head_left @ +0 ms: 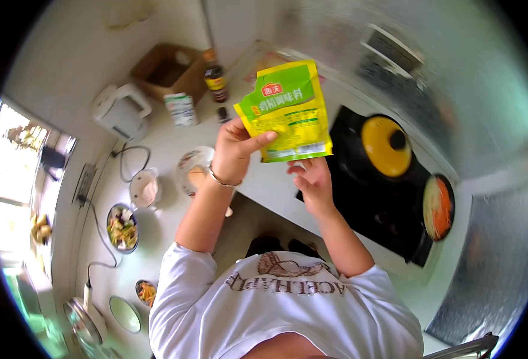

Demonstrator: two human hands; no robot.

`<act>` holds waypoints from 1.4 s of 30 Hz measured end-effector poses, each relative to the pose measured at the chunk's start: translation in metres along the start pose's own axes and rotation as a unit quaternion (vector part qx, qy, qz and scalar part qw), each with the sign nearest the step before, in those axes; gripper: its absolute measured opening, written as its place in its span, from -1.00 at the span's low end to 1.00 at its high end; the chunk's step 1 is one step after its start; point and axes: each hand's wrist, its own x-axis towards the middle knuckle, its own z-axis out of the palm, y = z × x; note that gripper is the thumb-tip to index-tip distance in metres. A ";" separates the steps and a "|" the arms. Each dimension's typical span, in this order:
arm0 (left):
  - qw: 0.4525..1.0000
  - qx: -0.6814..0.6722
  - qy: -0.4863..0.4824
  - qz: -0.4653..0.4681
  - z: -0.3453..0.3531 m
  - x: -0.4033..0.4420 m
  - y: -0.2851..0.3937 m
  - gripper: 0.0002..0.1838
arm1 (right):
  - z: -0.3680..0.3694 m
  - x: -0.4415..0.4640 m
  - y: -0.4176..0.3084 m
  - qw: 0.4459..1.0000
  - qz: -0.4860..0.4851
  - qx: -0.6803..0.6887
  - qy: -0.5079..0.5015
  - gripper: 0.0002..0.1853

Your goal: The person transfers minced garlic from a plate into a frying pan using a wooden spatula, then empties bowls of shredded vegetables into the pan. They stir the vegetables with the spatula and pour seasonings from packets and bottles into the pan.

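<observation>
A green and yellow seasoning packet (288, 113) is held up over the counter's corner, its printed side towards the camera. My left hand (237, 146) grips its lower left edge, the thumb lying across the front. Under the packet's bottom edge is my right hand (313, 182), its fingers apart and partly hidden behind the packet. Whether those fingertips touch the packet cannot be made out. A patterned bowl (187, 164) stands on the counter beside my left wrist, partly covered by my forearm.
The black stove (366, 209) at right bears a yellow-lidded pot (387, 145) and a plate of shredded food (437, 207). Near the wall are a sauce bottle (215, 81), a cardboard box (168, 72) and a white kettle (119, 113). Food bowls (122, 228) line the left counter.
</observation>
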 end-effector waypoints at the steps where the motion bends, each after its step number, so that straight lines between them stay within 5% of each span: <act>1: 0.999 -0.034 -0.014 -0.038 0.030 -0.001 -0.013 -0.75 | -0.007 -0.007 -0.015 0.998 -0.046 0.028 0.024 -0.34; 9: 0.942 -0.216 -0.137 -0.219 0.281 -0.052 -0.134 -0.80 | -0.121 -0.119 -0.144 0.881 -0.253 -0.018 0.399 -0.64; 12: 0.902 -0.155 -0.267 -0.303 0.354 -0.061 -0.173 -0.72 | -0.174 -0.166 -0.205 0.805 -0.304 -0.077 0.503 -0.60; 14: 0.903 -0.087 -0.319 -0.275 0.380 -0.059 -0.195 -0.59 | -0.225 -0.203 -0.242 0.757 -0.311 -0.139 0.558 -0.59; 24: 0.956 0.048 -0.206 -0.203 0.424 -0.053 -0.209 -0.73 | -0.399 -0.271 -0.313 0.707 -0.061 -0.464 0.531 -0.72; 29: 0.954 0.149 -0.217 -0.145 0.442 -0.041 -0.239 -0.70 | -0.451 -0.264 -0.318 0.722 0.015 -0.535 0.439 -0.68; 31: 0.941 0.221 -0.251 -0.054 0.448 -0.022 -0.263 -0.66 | -0.459 -0.262 -0.320 0.755 0.060 -0.507 0.412 -0.69; 37: 0.817 0.458 -0.317 0.147 0.483 0.016 -0.300 -0.58 | -0.465 -0.262 -0.324 0.743 0.016 -0.541 0.394 -0.70; 42: 0.873 0.374 -0.290 0.114 0.499 0.019 -0.310 -0.61 | -0.478 -0.266 -0.323 0.723 -0.024 -0.536 0.434 -0.70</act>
